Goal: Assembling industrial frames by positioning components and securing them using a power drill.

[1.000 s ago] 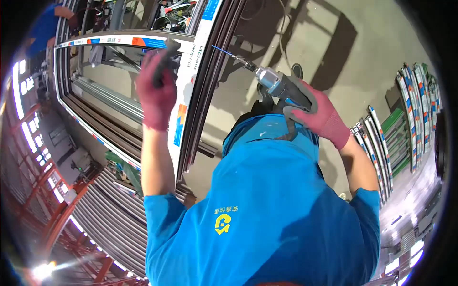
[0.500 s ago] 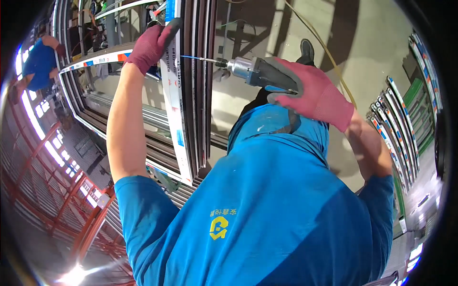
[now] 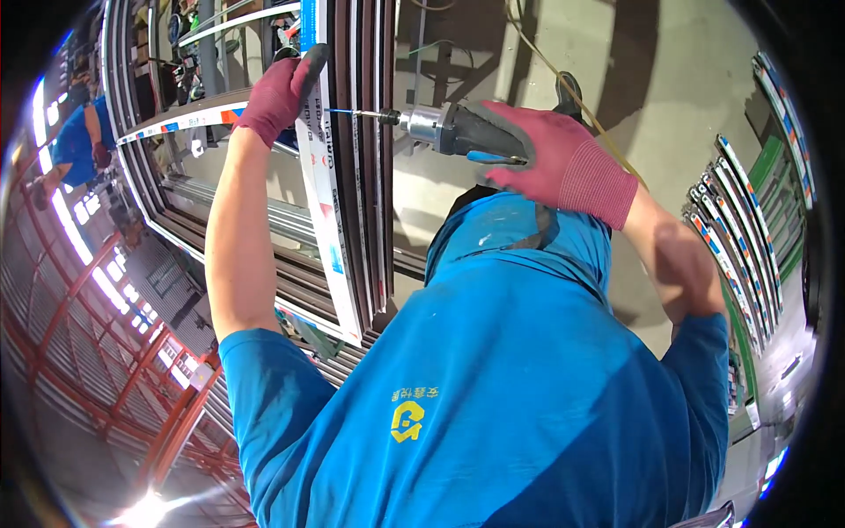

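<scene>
My right hand (image 3: 572, 167), in a maroon and grey work glove, is wrapped round a power drill (image 3: 440, 128) pointed left. Its long thin bit (image 3: 365, 113) reaches across the dark edges of a stack of metal frames (image 3: 363, 194) to the white-filmed face. Whether the tip has entered the metal is too small to tell. Gloved the same way, my left hand (image 3: 275, 95) grips the white-filmed frame bar (image 3: 319, 189) on its far side, thumb laid along the bar close to the bit's tip. My left fingers are partly hidden behind the bar.
A crossbar with white film (image 3: 189, 119) joins the frames on the left. A yellowish hose (image 3: 563, 75) crosses the floor by my shoe (image 3: 569, 92). Filmed profiles (image 3: 735, 238) stand on a green rack at right. A co-worker in blue (image 3: 77, 145) is at far left.
The drill and my right hand have shifted left, bringing the chuck nearer the frames. My left hand keeps its hold on the bar. The co-worker at far left has changed posture.
</scene>
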Motion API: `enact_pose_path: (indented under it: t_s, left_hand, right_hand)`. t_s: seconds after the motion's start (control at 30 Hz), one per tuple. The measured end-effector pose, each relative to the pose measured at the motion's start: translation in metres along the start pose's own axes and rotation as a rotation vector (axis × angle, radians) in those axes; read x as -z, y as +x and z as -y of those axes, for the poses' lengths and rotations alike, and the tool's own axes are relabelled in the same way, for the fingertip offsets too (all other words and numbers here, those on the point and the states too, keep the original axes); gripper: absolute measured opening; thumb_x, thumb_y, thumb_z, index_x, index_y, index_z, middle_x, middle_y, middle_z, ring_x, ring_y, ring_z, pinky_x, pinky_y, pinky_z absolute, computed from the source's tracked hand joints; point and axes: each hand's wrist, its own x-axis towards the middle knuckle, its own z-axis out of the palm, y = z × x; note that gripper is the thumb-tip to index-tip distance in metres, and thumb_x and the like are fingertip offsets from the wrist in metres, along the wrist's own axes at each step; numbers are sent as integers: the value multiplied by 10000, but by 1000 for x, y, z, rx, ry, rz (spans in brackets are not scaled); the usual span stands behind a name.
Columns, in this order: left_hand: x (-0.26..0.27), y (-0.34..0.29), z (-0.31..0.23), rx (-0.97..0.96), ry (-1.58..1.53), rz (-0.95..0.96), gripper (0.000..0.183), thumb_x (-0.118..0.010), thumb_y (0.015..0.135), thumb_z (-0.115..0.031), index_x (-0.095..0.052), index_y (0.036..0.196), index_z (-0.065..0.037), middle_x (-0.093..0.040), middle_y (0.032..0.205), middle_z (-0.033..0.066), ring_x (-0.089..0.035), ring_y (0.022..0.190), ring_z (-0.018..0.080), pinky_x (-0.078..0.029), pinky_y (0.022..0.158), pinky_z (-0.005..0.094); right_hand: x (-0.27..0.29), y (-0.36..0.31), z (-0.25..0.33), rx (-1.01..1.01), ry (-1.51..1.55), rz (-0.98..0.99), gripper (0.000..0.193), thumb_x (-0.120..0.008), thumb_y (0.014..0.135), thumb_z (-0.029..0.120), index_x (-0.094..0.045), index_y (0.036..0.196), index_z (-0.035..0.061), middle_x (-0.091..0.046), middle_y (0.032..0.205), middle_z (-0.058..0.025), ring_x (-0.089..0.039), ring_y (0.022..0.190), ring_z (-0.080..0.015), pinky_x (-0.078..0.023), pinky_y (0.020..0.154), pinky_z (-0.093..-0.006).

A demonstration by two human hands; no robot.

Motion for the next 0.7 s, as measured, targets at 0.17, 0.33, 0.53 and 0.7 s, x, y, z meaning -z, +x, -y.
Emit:
enact_pose_path:
  t_s: [0.17, 0.33, 0.53, 0.7]
  left_hand:
    - [-1, 4, 2, -6, 76, 35, 851, -375, 1018, -785, -709, 1060, -4, -685, 1130, 292, -627, 1130, 500, -492, 1007, 504]
    - [-3, 1, -1, 17, 79, 22, 830, -383, 1025, -771, -713, 1052, -10, -682, 1137, 292, -625, 1134, 502, -495, 996, 515]
    - [-3, 0, -4, -13, 85, 27, 784, -383, 1060, -716, -703, 1069, 0, -679, 1128, 292, -612, 1146, 501, -486, 1009, 522]
    - [-8, -1, -2, -31, 112, -33, 753, -391, 1069, -686, -697, 1062, 1, -685, 1126, 291, -619, 1128, 497, -489, 1000, 526]
  right_hand:
    - [0, 7, 10, 3, -51, -5, 781, -845, 825, 304, -549, 1525, 120, -721, 1265, -228, -703, 1164, -407, -565, 1022, -469]
    - [4, 10, 18, -3, -68, 10, 792, -820, 842, 368, -535, 1542, 132, -696, 1325, -238, -675, 1214, -416, -543, 1059, -479]
    - [6, 23, 34, -39, -243, 77, 819, -783, 886, 436, -468, 1598, 182, -612, 1468, -232, -628, 1285, -438, -509, 1109, -503]
    - [3, 32, 41, -35, -364, 119, 848, -773, 905, 484, -413, 1628, 225, -591, 1479, -263, -643, 1259, -441, -530, 1075, -504]
